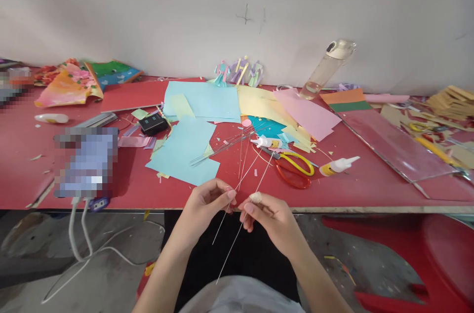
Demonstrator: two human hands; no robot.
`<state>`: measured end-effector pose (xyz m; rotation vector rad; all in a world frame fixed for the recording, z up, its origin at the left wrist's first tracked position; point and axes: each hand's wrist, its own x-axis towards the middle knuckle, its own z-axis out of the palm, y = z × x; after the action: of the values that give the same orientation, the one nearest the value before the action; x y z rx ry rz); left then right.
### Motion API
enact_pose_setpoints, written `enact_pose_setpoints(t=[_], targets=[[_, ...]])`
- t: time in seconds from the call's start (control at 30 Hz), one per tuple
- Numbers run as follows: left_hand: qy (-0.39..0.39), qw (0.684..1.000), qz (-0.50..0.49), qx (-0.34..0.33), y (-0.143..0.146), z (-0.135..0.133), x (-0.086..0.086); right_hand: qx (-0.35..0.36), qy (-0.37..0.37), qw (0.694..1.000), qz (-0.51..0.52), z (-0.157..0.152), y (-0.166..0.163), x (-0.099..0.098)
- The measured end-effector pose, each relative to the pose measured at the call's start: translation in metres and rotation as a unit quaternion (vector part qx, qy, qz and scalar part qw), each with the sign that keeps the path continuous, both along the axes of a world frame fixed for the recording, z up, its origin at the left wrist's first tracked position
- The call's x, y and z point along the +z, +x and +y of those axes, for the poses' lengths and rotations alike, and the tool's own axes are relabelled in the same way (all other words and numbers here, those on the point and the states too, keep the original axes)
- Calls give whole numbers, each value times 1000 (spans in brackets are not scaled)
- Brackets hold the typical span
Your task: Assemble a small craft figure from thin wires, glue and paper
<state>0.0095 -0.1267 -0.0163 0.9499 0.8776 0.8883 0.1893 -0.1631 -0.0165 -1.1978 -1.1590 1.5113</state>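
Note:
My left hand (215, 202) pinches a thin wire (219, 230) between thumb and fingers, near the table's front edge. A second thin wire (230, 254) runs slantwise through my right hand (264, 214), also closed in a pinch. A pale wrap covers one finger of that hand. The two hands are close together, and both wires slope from upper right to lower left. Beyond them on the red table (177, 197) lie more loose wires (237, 139), scissors (296, 167) with yellow and red handles, a small glue bottle (269, 142) and another glue bottle (338, 166).
Light blue paper (185, 147), yellow paper (262, 103) and pink paper (305, 113) cover the middle. A tilted water bottle (326, 71) leans on the wall beside small paper figures (240, 71). At left are a blurred device (87, 162) with cables and a black box (153, 124).

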Motion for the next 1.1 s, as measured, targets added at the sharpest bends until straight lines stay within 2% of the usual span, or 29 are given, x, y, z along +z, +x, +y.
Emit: enact_pose_setpoints(t=[0.33, 0.5, 1.1], targets=[[-5, 1000, 5, -2, 6, -1, -2, -4, 10, 1000, 13, 2, -10, -2], [-9, 1000, 3, -27, 5, -2, 2, -20, 11, 1000, 9, 2, -10, 1], [32, 999, 14, -34, 3, -1, -2, -49, 15, 999, -6, 7, -8, 4]])
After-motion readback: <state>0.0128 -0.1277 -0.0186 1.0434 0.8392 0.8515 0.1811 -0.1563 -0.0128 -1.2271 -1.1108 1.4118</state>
